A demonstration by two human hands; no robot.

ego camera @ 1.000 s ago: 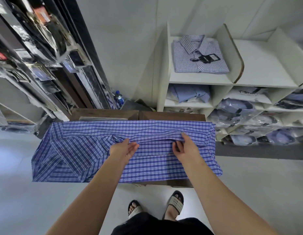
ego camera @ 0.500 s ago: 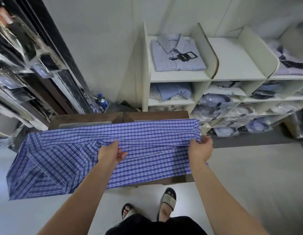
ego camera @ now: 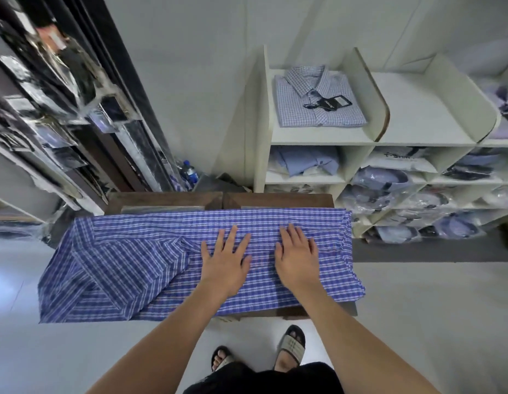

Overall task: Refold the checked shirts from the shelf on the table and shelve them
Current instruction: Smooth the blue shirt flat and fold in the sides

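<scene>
A dark blue checked shirt lies spread across the brown table, its left part hanging past the table's edge. My left hand lies flat on the shirt's middle with straight, spread fingers. My right hand lies flat just to its right, also with straight fingers. A folded light checked shirt with a black tag sits in the top left compartment of the white shelf.
The shelf's lower cubbies hold bagged shirts and a folded light blue shirt. A rack of hanging bagged garments stands at the left. A blue bottle sits on the floor behind the table. My sandalled feet stand before the table.
Both hands let go of the pinched fold and now lie flat on the shirt. The right hand moved from the shirt's right edge back toward the middle.
</scene>
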